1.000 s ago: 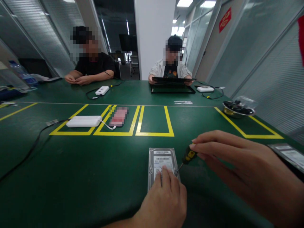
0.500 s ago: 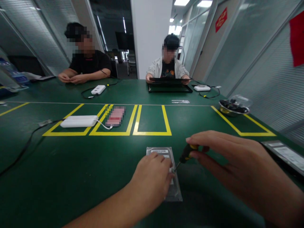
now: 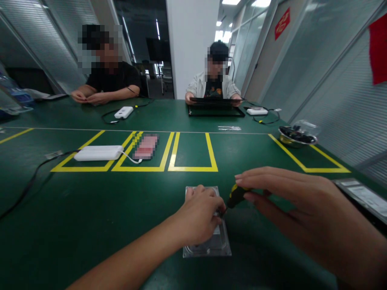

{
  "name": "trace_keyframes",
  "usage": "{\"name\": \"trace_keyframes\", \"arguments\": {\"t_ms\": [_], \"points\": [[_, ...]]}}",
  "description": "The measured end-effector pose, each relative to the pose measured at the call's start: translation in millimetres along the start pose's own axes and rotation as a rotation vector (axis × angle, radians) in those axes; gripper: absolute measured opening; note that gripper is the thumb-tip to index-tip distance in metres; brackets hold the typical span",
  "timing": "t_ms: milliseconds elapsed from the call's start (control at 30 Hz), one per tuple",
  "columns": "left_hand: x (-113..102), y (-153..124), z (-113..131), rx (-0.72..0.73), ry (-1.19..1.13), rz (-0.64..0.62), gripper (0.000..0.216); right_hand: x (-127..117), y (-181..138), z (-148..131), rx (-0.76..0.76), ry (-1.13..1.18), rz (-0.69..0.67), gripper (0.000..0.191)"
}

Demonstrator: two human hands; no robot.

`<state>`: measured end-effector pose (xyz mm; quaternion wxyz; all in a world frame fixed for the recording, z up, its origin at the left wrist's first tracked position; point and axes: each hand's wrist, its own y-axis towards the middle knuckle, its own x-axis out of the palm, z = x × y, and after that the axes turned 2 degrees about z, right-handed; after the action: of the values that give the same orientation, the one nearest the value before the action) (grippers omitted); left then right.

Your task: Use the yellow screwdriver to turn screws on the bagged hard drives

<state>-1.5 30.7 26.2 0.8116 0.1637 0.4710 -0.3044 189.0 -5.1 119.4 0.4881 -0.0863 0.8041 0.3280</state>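
Note:
A hard disk drive (image 3: pixel 208 251) lies flat on the green table in front of me. My left hand (image 3: pixel 201 215) is over it, partly covering its label, with thumb and index finger pinched together at its right edge, by the screwdriver's tip. What that pinch holds is too small to tell. Between the thumb and fingers of my right hand (image 3: pixel 290 209) is a small screwdriver (image 3: pixel 237 196) with a dark and yellow handle. It tilts down to the left, its thin shaft reaching the drive's right edge; the very tip is hidden by my left fingers.
A white power bank (image 3: pixel 98 153) is cabled to a pixelated phone (image 3: pixel 146 147) among yellow tape outlines. A metal bowl of dark parts (image 3: pixel 298 137) stands far right, and another drive (image 3: pixel 363 195) lies at the right. Two people sit opposite, one holding a dark panel (image 3: pixel 216 108).
My left hand has shifted slightly up and right over the drive, its fingers now around the screwdriver's tip. The screwdriver's handle has turned in my right fingers.

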Motion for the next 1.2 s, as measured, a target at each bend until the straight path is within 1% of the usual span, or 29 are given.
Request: {"name": "trace_keyframes", "arguments": {"t_ms": [67, 200, 300, 400, 567, 800, 1033, 1200], "points": [[0.5, 0.7, -1.6, 0.014, -0.002, 0.001, 0.014, 0.5, 0.0, 0.2, -0.011, 0.005, 0.001, 0.022], [1.5, 2.1, -5.2, 0.039, -0.019, -0.002, 0.013, 0.5, 0.4, 1.6, 0.013, -0.007, -0.010, 0.016], [0.3, 2.6, -6.1, 0.040, -0.025, -0.009, 0.012, -1.6, -1.1, 2.6, -0.008, 0.010, -0.024, 0.022], [-0.4, 2.6, -6.3, 0.049, -0.020, -0.006, 0.010, -2.4, -1.9, 2.3, -0.045, 0.006, -0.004, 0.026], [1.3, 2.4, -6.3, 0.042, -0.017, -0.005, 0.015, 2.1, 1.6, 1.2, -0.003, -0.013, -0.003, 0.017], [0.7, 2.4, -5.6, 0.035, -0.038, -0.051, 0.017, 0.6, -2.1, 4.8, -0.024, -0.034, -0.012, 0.028], [-0.1, 2.7, -6.0, 0.039, -0.035, -0.042, 0.015, 2.5, 1.5, 5.4, -0.008, -0.014, -0.004, 0.015], [0.6, 2.4, -6.4, 0.040, -0.039, -0.037, 0.014, -3.7, 0.4, 9.6, -0.068, 0.004, -0.044, 0.022]]}}
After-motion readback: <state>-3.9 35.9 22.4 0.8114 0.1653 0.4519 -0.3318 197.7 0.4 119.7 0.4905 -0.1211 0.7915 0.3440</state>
